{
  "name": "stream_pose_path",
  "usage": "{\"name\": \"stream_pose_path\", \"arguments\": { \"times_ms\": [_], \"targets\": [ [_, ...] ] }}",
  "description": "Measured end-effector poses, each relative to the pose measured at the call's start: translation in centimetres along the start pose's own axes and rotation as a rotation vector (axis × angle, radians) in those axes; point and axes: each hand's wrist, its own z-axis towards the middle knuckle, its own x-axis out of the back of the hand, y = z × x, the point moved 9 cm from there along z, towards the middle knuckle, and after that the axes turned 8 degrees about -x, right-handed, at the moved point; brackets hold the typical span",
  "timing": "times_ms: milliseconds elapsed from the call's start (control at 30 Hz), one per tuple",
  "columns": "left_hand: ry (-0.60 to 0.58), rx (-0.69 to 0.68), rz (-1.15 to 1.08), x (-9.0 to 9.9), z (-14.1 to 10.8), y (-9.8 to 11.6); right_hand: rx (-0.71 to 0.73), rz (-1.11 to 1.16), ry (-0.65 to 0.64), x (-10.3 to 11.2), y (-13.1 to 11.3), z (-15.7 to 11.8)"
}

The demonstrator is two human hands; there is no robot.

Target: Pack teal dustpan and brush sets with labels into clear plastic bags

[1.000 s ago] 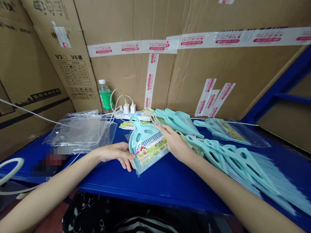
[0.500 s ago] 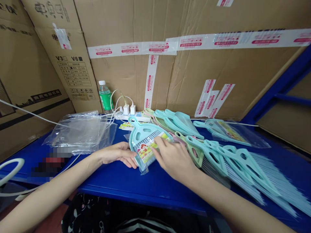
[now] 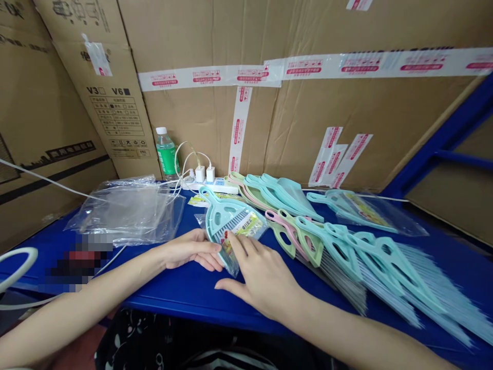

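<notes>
While the left hand (image 3: 192, 251) grips one bagged turquoise dustpan (image 3: 225, 217), right hand (image 3: 265, 280) spread against it, one bottle (image 3: 167, 156) behind

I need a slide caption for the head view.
Left hand holding bagged turquoise dustpan set, right hand on its front, loose brushes alongside.

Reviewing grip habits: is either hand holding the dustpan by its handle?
No: the handle points away, untouched; the left hand holds the dustpan by its side and the right hand lies partly over its label.

Two hands (image 3: 265, 280), one bottle (image 3: 167, 156)
</notes>
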Motion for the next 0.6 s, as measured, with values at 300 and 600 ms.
{"name": "stream_pose_path", "arguments": {
  "times_ms": [300, 600],
  "targets": [
    [-0.077, 0.009, 0.017, -1.1, -0.3, -0.3, 0.045, -0.164, 0.033, -2.0, -1.4, -0.6],
    [-0.147, 0.000, 0.118, -2.0, -0.7, 0.1, 0.040, -0.230, 0.030, -1.1, -1.5, -0.3]
  ]
}}
